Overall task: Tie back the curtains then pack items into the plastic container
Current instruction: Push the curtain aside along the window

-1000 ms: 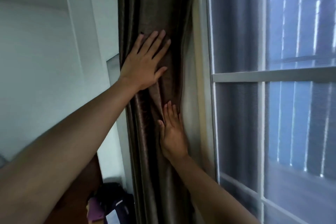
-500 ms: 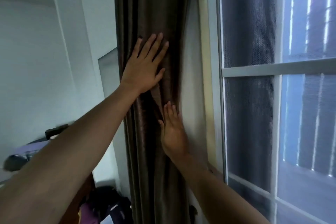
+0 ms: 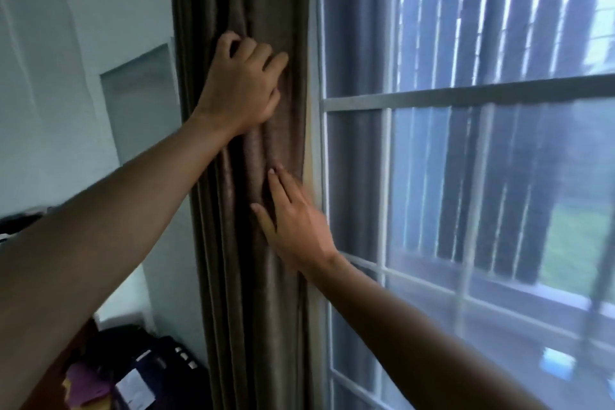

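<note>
We lose the curtain (image 3: 253, 243) past the top and bottom edges, and our left hand (image 3: 241, 90) and right hand (image 3: 296, 226) cover part of its folds, the left fingertips curling out of sight into the cloth. Both forearms run off the frame. The dark clutter (image 3: 139, 373) at lower left is cut off and too blurred to name, perhaps bags, and the view through the window (image 3: 466, 176) is smeared.

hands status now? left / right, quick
Left hand: closed, fingers curled, gripping the folds of the brown curtain.
Right hand: open, straight fingers pressed flat against the curtain lower down, holding nothing.
</note>
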